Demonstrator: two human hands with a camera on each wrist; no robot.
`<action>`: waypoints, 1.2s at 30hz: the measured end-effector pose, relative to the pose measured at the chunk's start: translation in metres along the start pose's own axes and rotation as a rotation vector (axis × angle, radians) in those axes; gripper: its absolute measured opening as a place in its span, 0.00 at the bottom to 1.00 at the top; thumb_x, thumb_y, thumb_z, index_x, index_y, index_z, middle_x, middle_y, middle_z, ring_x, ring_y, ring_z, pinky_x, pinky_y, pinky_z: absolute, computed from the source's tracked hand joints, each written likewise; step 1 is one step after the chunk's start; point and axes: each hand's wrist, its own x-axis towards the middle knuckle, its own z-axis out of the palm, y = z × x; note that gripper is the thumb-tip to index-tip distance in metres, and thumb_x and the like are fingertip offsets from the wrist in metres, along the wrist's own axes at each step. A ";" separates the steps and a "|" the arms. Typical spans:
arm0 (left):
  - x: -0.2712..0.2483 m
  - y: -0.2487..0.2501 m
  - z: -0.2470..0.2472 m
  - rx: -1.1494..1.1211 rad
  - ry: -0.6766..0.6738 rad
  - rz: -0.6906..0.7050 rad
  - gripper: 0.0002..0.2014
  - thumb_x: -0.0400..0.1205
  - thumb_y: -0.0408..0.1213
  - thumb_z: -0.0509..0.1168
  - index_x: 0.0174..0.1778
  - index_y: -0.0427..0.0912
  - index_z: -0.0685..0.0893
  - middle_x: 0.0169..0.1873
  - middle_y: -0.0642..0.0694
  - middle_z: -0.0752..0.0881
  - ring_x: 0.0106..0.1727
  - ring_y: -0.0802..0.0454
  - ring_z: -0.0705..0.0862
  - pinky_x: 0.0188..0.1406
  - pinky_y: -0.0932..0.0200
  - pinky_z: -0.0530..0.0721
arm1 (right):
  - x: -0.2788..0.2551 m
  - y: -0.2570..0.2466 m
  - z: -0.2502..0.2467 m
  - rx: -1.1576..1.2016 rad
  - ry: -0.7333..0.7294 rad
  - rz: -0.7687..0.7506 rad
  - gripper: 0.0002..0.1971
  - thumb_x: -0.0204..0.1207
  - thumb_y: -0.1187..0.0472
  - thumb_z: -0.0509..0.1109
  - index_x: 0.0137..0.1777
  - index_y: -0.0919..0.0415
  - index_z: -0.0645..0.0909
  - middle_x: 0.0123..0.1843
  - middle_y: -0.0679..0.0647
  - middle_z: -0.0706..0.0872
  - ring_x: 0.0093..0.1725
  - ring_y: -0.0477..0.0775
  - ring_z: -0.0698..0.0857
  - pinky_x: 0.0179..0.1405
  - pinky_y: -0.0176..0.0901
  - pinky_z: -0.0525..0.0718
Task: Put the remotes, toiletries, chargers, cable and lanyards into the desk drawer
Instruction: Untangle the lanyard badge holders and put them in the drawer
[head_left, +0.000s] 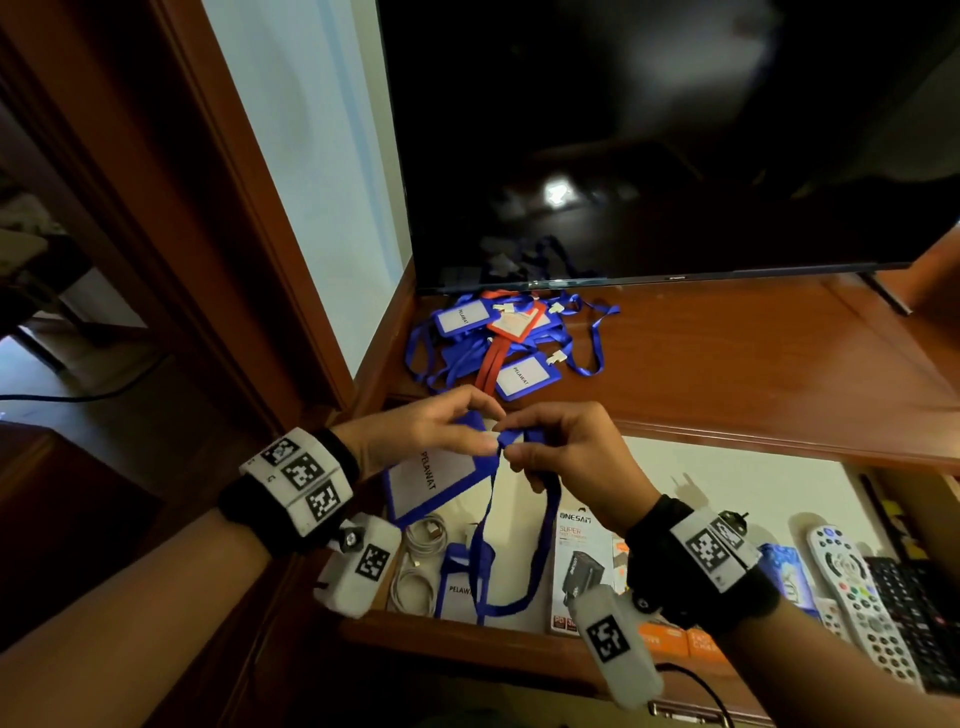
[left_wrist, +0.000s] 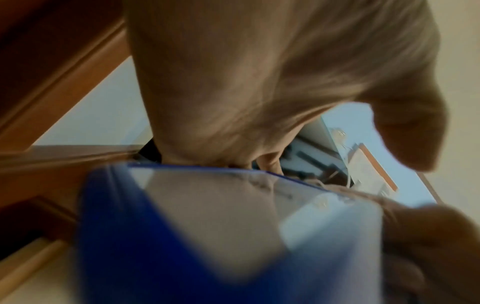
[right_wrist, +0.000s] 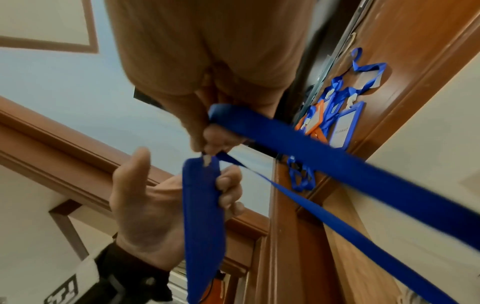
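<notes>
My left hand (head_left: 491, 428) holds a blue badge holder (head_left: 434, 480) with a white "PELAWAT" card above the open desk drawer (head_left: 737, 483). My right hand (head_left: 511, 441) pinches its blue strap (head_left: 522, 561) just beside the clip, and the strap's loop hangs into the drawer. In the right wrist view the strap (right_wrist: 337, 160) runs taut from my right hand's fingers (right_wrist: 215, 142), and the left hand (right_wrist: 155, 195) grips the holder (right_wrist: 202, 216) edge-on. The left wrist view shows the holder (left_wrist: 207, 226) blurred and close. A pile of blue and orange lanyards (head_left: 498, 343) lies on the desk top.
In the drawer lie a coiled white cable (head_left: 421, 561), another blue lanyard (head_left: 460, 587), boxed chargers (head_left: 582, 561), a grey remote (head_left: 852, 582) and a black remote (head_left: 914, 613). A dark TV (head_left: 649, 145) stands at the back of the desk top (head_left: 753, 364).
</notes>
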 end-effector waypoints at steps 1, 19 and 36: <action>0.001 -0.001 0.004 0.095 0.000 0.013 0.31 0.68 0.51 0.75 0.66 0.54 0.72 0.56 0.56 0.81 0.55 0.60 0.83 0.50 0.66 0.80 | 0.001 -0.001 0.000 0.036 0.029 0.034 0.07 0.74 0.70 0.72 0.51 0.67 0.86 0.29 0.58 0.83 0.23 0.52 0.77 0.24 0.39 0.78; 0.004 0.011 0.006 -0.042 0.153 0.031 0.07 0.80 0.28 0.65 0.49 0.45 0.82 0.49 0.42 0.86 0.49 0.46 0.86 0.48 0.51 0.85 | 0.005 0.009 -0.028 -0.222 0.366 -0.015 0.07 0.75 0.65 0.71 0.45 0.49 0.82 0.47 0.47 0.78 0.53 0.51 0.77 0.50 0.45 0.77; 0.009 0.011 0.017 0.052 0.334 -0.020 0.03 0.79 0.37 0.69 0.46 0.48 0.82 0.50 0.41 0.85 0.52 0.39 0.86 0.55 0.39 0.86 | 0.005 0.019 0.005 0.089 0.113 0.117 0.09 0.75 0.59 0.73 0.52 0.60 0.82 0.49 0.55 0.87 0.47 0.49 0.84 0.45 0.38 0.85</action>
